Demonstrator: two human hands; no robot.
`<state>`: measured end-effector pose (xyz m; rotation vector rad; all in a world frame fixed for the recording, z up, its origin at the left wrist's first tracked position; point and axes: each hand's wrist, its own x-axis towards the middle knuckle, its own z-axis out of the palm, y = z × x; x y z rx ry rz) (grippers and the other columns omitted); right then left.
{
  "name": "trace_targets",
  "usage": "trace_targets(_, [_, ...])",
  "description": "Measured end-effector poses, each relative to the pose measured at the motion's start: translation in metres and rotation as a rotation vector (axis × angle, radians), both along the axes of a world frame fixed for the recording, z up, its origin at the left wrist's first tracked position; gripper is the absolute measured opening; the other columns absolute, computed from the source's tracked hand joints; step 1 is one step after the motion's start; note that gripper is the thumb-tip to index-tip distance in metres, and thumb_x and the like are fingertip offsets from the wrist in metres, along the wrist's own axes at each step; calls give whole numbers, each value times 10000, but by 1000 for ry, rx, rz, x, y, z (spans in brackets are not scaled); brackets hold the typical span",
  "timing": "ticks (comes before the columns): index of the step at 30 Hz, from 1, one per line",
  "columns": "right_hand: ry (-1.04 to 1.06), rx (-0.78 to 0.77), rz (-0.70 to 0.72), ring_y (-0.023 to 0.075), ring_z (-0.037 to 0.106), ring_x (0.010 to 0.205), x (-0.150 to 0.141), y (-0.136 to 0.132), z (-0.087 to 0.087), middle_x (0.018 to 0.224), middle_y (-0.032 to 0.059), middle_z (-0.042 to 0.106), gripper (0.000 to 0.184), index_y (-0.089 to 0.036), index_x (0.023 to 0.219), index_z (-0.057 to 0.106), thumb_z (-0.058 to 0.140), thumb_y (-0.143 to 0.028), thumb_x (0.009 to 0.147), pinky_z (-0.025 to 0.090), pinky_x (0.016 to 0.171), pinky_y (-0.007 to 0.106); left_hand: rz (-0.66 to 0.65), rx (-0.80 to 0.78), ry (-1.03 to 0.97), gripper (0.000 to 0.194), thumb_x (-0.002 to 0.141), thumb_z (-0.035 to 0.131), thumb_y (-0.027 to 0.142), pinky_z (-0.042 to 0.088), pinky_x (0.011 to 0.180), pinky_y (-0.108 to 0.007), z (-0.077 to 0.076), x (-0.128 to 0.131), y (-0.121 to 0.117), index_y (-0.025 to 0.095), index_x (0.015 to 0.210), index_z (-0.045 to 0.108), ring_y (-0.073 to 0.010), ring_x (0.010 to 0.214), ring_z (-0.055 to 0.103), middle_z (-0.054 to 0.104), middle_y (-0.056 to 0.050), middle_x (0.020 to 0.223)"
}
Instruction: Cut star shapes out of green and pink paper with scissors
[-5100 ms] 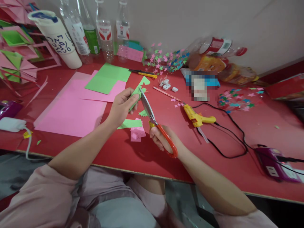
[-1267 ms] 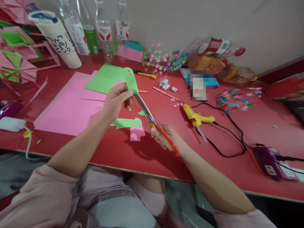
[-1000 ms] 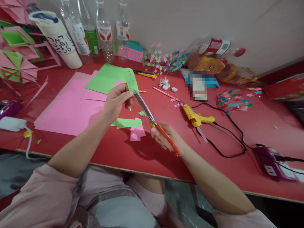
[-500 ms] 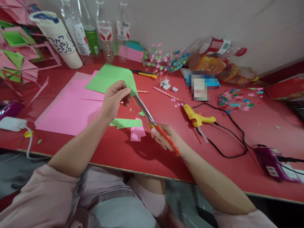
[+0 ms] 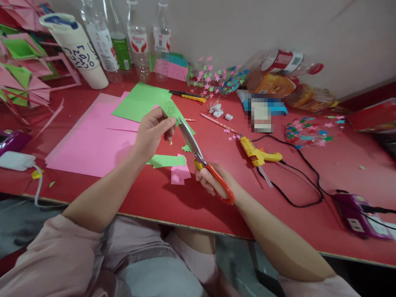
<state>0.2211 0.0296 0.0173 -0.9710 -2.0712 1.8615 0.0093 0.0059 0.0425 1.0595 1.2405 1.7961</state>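
My left hand (image 5: 156,131) pinches a piece of green paper (image 5: 172,110) with a star outline drawn on it. How far this piece stretches is hard to tell against the green sheet (image 5: 136,99) behind it. In my right hand (image 5: 208,179) is a pair of scissors (image 5: 220,181) with orange-red handles, its blades pointing up and left to the paper by my left fingertips. Beneath my hands lie a green strip (image 5: 167,161), pink paper scraps (image 5: 180,175) and small green stars (image 5: 186,148). A large pink sheet (image 5: 86,144) lies under my left forearm.
A yellow glue gun (image 5: 258,153) with a black cord lies to the right, near a purple power strip (image 5: 359,216). Behind are a yellow-handled cutter (image 5: 193,97), loose paper stars (image 5: 213,76), upright plastic bottles (image 5: 138,45) and a white tumbler (image 5: 78,53). Folded paper crafts (image 5: 21,82) stand left.
The star outline on the green paper now shows more plainly. My left hand has shifted slightly right, and the scissor handles have spread apart a little.
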Motion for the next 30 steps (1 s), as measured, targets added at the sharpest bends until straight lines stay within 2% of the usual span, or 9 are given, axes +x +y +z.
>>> trace_targets(11, [36,-49,-67,55,328,305,-5,-8,6,408,-93,348,476,-186,696,457,438,-650,801,313,333,206,-22,23,-120,116,734,628,251,434,427,-177,-10,10,3,158,690,574,-48,437,532,601,36,529])
trace_targets(20, [-8,-51,-132,46,313,274,-7,-13,8,387,-101,339,453,-193,673,440,445,-624,812,304,305,189,-51,16,-172,128,731,636,249,429,432,-176,-9,13,2,153,668,579,-47,443,535,595,35,523])
trace_targets(30, [-41,-41,-136,48,330,264,-7,-14,7,373,-101,366,404,-193,670,435,451,-562,832,293,307,181,-52,-10,-206,151,739,635,262,425,444,-187,-10,15,2,152,654,573,-44,429,533,605,32,536])
